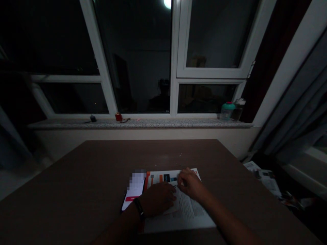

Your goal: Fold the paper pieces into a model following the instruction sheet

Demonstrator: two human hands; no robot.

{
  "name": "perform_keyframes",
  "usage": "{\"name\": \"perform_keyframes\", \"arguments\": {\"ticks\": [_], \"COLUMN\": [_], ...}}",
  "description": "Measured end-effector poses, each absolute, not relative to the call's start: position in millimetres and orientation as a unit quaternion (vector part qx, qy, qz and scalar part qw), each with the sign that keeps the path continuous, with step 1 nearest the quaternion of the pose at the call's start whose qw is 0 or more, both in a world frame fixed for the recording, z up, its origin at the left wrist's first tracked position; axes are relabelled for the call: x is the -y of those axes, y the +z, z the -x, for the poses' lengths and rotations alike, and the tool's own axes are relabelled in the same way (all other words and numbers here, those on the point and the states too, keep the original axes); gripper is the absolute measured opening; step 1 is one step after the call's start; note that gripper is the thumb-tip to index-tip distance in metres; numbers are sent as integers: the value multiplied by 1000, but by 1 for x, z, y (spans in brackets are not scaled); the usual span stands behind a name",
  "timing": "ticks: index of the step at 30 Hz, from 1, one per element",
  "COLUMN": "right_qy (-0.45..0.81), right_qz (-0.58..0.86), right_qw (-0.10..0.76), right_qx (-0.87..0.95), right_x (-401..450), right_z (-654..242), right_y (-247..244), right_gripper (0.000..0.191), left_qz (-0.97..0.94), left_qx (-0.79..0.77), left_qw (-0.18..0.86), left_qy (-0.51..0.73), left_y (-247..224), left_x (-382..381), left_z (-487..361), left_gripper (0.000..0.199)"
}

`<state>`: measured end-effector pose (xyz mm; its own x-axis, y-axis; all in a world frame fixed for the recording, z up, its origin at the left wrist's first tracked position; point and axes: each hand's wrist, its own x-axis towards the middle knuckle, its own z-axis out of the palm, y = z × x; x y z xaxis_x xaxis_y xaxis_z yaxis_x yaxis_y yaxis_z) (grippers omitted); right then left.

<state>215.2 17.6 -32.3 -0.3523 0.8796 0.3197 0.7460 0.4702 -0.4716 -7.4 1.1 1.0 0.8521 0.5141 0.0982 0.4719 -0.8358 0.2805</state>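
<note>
On the desk (89,177), a lit phone (135,194) was seen just left of the left hand (158,199). The left hand, wristband (139,208) on, was laid open on the printed booklet (189,211), nothing seen grasped. The booklet was lying flat, face up, under and between both hands. The right hand (190,183) was curled over its upper part; whether anything was pinched could not be told. Work on the booklet was judged underway, both hands being engaged; no finished result was shown, and the amount left could not be judged. Phone screen partly pixelated. Booklet middle covered by the left hand, print too small, right fingertips unclear. Both forearms cut off below, lighting dim.
</note>
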Motion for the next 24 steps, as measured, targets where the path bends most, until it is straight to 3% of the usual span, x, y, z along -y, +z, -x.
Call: {"name": "perform_keyframes", "arguments": {"ticks": [24], "right_qy": [112], "right_qz": [536], "right_qw": [277], "right_qx": [790], "right_x": [-21], "right_z": [-214], "right_y": [-32], "right_gripper": [11], "left_qz": [-948], "left_qx": [-276], "left_qw": [150], "left_qy": [56], "left_y": [6], "left_x": [0], "left_z": [5], "left_gripper": [21]}}
